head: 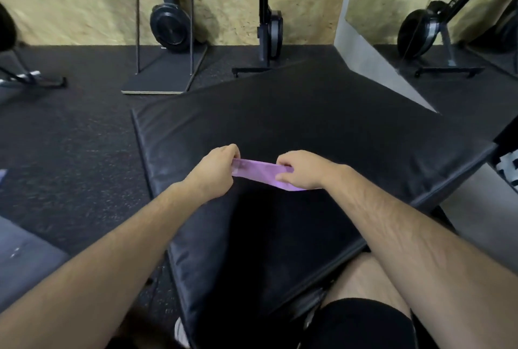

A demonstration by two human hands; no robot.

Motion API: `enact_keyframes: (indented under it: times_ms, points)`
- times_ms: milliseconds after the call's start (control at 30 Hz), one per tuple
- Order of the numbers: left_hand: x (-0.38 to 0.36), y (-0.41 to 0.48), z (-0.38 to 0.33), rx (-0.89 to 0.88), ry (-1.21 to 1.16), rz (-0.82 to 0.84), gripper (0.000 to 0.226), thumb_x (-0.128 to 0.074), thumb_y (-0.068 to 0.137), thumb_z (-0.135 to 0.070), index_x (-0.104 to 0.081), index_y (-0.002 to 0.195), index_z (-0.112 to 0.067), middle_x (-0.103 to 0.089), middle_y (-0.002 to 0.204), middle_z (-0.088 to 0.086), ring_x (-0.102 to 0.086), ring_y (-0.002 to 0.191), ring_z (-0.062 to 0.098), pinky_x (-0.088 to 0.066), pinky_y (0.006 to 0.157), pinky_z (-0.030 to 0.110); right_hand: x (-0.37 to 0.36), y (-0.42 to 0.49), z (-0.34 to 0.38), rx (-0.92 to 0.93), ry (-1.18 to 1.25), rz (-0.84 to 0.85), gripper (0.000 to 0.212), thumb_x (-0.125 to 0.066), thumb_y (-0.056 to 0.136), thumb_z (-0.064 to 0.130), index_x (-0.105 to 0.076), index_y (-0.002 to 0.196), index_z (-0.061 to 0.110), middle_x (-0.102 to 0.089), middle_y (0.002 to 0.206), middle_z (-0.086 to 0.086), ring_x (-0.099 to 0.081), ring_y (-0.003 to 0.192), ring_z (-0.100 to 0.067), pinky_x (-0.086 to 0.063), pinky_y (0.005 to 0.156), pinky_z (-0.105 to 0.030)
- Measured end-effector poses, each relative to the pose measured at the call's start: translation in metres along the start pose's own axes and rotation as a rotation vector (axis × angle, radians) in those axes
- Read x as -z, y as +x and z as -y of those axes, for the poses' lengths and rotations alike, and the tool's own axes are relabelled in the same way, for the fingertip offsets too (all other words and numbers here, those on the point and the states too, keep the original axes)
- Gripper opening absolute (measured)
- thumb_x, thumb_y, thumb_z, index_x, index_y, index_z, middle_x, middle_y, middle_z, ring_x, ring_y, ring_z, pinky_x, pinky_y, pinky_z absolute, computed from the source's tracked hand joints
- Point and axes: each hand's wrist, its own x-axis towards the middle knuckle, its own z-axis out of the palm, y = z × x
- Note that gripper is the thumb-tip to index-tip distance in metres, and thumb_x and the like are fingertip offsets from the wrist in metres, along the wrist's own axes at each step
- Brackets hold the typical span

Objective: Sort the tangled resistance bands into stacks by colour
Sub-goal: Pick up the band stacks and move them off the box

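Observation:
A flat purple resistance band [259, 170] is stretched between both hands just above a black padded mat [308, 124]. My left hand [217, 172] pinches its left end between thumb and fingers. My right hand [301, 169] grips its right part, and a corner of the band pokes out below that hand. No other bands show on the mat in this view.
Exercise machines with black flywheels [169, 26] stand along the wooden wall at the back. A mirror [434, 26] leans at the right. Dark rubber flooring [70, 138] surrounds the mat. A grey cushion [22, 259] lies at the lower left, and my knee [364, 292] at the bottom.

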Motion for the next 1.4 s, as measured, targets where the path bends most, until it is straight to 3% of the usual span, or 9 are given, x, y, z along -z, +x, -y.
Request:
enact_keyframes:
  times_ms: [200,333,633,733,833,967,1100,1233,1400]
  points:
    - [0.049,-0.073,0.08,0.156,-0.027,-0.075,0.021,-0.052,0.084,0.004,-0.047,0.091,-0.015,-0.057,0.091,0.0,-0.057,0.085,0.026,-0.048,0.071,0.041,-0.006,0.022,0.091,0.105,0.055,0.055,0.009,-0.06,0.096,0.037,-0.065,0.095,0.03,-0.065,0.095,0.011,-0.062,0.087,-0.012,-0.05,0.073,-0.029]
    - [0.073,-0.132,0.126,0.291,-0.014,-0.094,0.022,-0.051,0.085,0.001,-0.051,0.102,-0.013,-0.057,0.096,0.0,-0.056,0.087,0.026,-0.039,0.066,0.035,-0.011,0.036,0.162,0.213,0.037,0.053,0.01,-0.056,0.1,0.032,-0.06,0.097,0.024,-0.061,0.091,0.009,-0.056,0.075,-0.01,-0.042,0.062,-0.028]
    - [0.131,-0.252,0.192,0.531,0.043,-0.075,0.028,-0.048,0.092,-0.013,-0.054,0.119,-0.019,-0.066,0.111,0.003,-0.06,0.097,0.026,-0.04,0.075,0.034,-0.024,0.046,0.34,0.569,-0.15,0.064,0.011,-0.05,0.104,0.026,-0.056,0.102,0.017,-0.057,0.092,0.004,-0.053,0.083,-0.019,-0.036,0.069,-0.033]
    - [0.146,-0.281,0.205,0.553,-0.083,-0.105,0.029,-0.061,0.086,-0.025,-0.055,0.114,-0.023,-0.065,0.108,-0.005,-0.061,0.101,0.019,-0.051,0.088,0.038,-0.034,0.045,0.392,0.664,-0.24,0.069,0.009,-0.046,0.105,0.026,-0.05,0.102,0.019,-0.057,0.093,0.001,-0.053,0.084,-0.024,-0.037,0.069,-0.036]
    - [0.153,-0.302,0.205,0.476,-0.266,-0.28,0.047,-0.071,0.089,-0.03,-0.051,0.13,-0.02,-0.055,0.124,-0.006,-0.054,0.116,0.01,-0.044,0.102,0.029,-0.047,0.04,0.437,0.755,-0.36,0.067,0.006,-0.043,0.106,0.026,-0.048,0.106,0.022,-0.056,0.092,-0.001,-0.054,0.084,-0.028,-0.043,0.073,-0.039]
    - [0.151,-0.321,0.202,0.4,-0.241,-0.505,0.036,-0.069,0.093,-0.023,-0.058,0.125,-0.015,-0.06,0.12,-0.003,-0.055,0.11,0.009,-0.042,0.096,0.024,-0.062,0.036,0.475,0.841,-0.49,0.015,0.019,-0.051,0.103,0.027,-0.048,0.122,0.027,-0.062,0.095,0.0,-0.058,0.081,-0.027,-0.048,0.071,-0.039]
    - [0.143,-0.341,0.209,0.497,-0.226,-0.639,0.01,-0.062,0.094,-0.019,-0.064,0.103,-0.016,-0.065,0.095,-0.002,-0.059,0.087,0.014,-0.047,0.078,0.031,-0.077,0.036,0.494,0.933,-0.597,-0.091,0.029,-0.063,0.096,0.031,-0.035,0.097,0.029,-0.063,0.079,0.005,-0.056,0.068,-0.024,-0.039,0.061,-0.033]
    - [0.14,-0.36,0.206,0.557,-0.114,-0.748,0.007,-0.057,0.094,-0.017,-0.062,0.089,-0.015,-0.055,0.078,-0.007,-0.05,0.07,0.004,-0.033,0.061,0.024,-0.095,0.032,0.507,0.979,-0.522,-0.074,0.015,-0.053,0.099,0.023,-0.039,0.094,0.022,-0.062,0.053,0.0,-0.065,0.052,-0.021,-0.054,0.058,-0.037]
    - [0.129,-0.382,0.223,0.643,-0.103,-0.791,0.016,-0.058,0.096,-0.024,-0.07,0.102,-0.015,-0.053,0.099,-0.002,-0.055,0.08,0.012,-0.047,0.075,0.029,-0.115,0.022,0.52,0.96,-0.415,-0.089,0.014,-0.053,0.095,0.027,-0.046,0.101,0.017,-0.065,0.08,-0.001,-0.064,0.078,-0.031,-0.045,0.067,-0.039]
